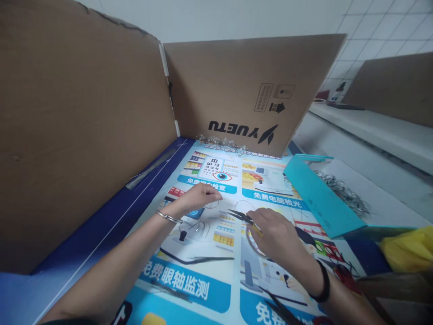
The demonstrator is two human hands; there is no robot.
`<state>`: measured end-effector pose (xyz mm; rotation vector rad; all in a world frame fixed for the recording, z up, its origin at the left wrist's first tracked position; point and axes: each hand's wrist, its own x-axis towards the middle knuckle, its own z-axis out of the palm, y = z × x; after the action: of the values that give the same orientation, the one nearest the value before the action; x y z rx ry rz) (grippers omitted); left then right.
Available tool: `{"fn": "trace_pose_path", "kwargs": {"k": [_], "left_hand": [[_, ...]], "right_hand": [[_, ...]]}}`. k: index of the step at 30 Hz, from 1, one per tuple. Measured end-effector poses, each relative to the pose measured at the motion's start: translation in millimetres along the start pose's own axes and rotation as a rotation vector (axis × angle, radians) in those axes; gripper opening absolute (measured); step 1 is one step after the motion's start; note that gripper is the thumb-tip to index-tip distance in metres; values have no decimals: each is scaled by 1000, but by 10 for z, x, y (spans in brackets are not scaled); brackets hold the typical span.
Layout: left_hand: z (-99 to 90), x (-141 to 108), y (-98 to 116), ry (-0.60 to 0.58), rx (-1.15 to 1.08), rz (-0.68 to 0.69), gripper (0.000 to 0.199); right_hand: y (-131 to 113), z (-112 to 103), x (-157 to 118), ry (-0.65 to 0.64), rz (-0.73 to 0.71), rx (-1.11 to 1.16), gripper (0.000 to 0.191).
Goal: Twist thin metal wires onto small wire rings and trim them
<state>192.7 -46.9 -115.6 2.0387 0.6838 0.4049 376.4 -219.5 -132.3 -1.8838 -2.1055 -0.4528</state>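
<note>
My right hand (275,232) is closed around needle-nose pliers (241,215) with dark jaws and a yellow handle. The jaws point left, toward my left hand (202,196). My left hand is closed in a pinch, fingertips to the right, a short way from the plier tips. Whatever it pinches is too fine to make out; faint thin loops show near the fingers. Below my left hand, thin curved wires (199,229) lie on the printed poster sheet (237,271). A bundle of dark straight strands (209,259) rests lower on the sheet.
Cardboard panels (216,81) stand at the back and left (84,126). Tangled silvery wire (223,143) lies along the back panel. On the right, a turquoise box (321,198) holds more tangled wire (348,192). A yellow bag (409,250) sits at the right edge, dark blades (279,307) at the front.
</note>
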Motion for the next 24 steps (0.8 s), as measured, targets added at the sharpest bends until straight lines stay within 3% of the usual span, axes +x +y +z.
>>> {"fn": "trace_pose_path", "kwargs": {"k": [5, 14, 18, 24], "left_hand": [[-207, 19, -69, 7, 225, -14, 22], [-476, 55, -314, -20, 360, -67, 19], [-363, 27, -251, -47, 338, -81, 15], [65, -20, -57, -121, 345, 58, 11]], "right_hand": [[47, 36, 3, 24, -8, -21, 21], [97, 87, -17, 24, -12, -49, 20], [102, 100, -17, 7, -15, -53, 20], [123, 116, -9, 26, 3, -55, 22]]}}
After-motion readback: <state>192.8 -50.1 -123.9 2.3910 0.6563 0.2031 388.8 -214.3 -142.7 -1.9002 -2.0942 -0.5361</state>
